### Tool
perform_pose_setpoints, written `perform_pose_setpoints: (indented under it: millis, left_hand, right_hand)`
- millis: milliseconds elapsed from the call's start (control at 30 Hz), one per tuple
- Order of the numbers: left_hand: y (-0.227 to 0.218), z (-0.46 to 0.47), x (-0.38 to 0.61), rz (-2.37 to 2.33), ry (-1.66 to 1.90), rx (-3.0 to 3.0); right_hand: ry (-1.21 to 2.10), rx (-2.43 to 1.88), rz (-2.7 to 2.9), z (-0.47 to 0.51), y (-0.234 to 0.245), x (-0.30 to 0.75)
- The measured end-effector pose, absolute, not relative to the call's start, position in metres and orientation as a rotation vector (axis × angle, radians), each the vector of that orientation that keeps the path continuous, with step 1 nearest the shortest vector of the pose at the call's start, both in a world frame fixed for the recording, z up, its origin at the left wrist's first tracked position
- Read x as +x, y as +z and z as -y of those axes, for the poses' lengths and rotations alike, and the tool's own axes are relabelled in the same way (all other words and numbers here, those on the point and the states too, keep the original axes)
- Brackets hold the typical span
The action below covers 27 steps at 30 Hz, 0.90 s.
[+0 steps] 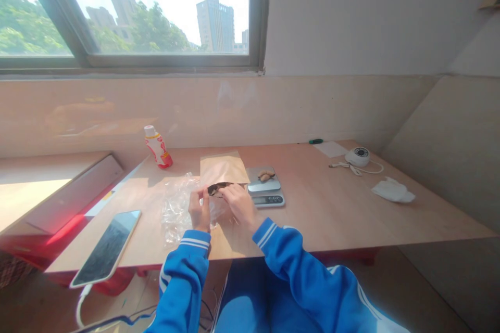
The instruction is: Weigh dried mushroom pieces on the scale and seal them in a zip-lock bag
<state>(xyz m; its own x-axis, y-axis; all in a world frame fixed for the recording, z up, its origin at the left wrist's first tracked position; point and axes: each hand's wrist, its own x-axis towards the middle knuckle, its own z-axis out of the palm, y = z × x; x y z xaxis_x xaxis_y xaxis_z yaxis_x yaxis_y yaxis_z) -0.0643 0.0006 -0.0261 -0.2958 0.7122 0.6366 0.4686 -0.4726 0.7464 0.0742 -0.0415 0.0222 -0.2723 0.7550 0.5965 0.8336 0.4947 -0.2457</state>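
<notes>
My left hand (199, 210) and my right hand (239, 204) meet over a clear plastic bag (176, 208) on the wooden table (332, 208). Both are closed in a pinch on a dark, thin piece (217, 188) held between them. Just behind stands a brown paper pouch (223, 167). To the right of my right hand sits a small kitchen scale (264, 186) with a few light brown pieces (266, 175) on its plate.
A phone (107, 247) on a white cable lies near the front left edge. A small red-and-white bottle (158, 147) stands at the back left. At the back right are a white round device (358, 156) with cord, a crumpled tissue (392, 190), a paper slip and a green pen (315, 141).
</notes>
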Motion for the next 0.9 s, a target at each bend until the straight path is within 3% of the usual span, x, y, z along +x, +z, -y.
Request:
perform_pose_setpoints:
  millis: [167, 300, 467, 700, 900]
  left_hand:
    - [-0.029, -0.002, -0.065, -1.486, 1.875, 1.738]
    - [-0.031, -0.003, -0.065, -1.489, 1.88, 1.727]
    - [-0.031, -0.003, -0.065, -1.483, 1.895, 1.704]
    - [-0.032, -0.004, -0.066, -1.484, 1.897, 1.678]
    - [-0.031, -0.003, -0.065, -1.471, 1.886, 1.687]
  right_hand:
    - [-0.045, -1.087, 1.84, 0.082, 0.03, 0.104]
    - [-0.152, -1.32, 1.623, 0.093, 0.026, 0.145]
    - [-0.397, -1.635, 1.846, 0.063, 0.004, 0.176]
    - [-0.505, -1.713, 1.898, 0.036, 0.0, 0.164]
    - [-0.307, -1.585, 2.01, 0.066, 0.011, 0.111]
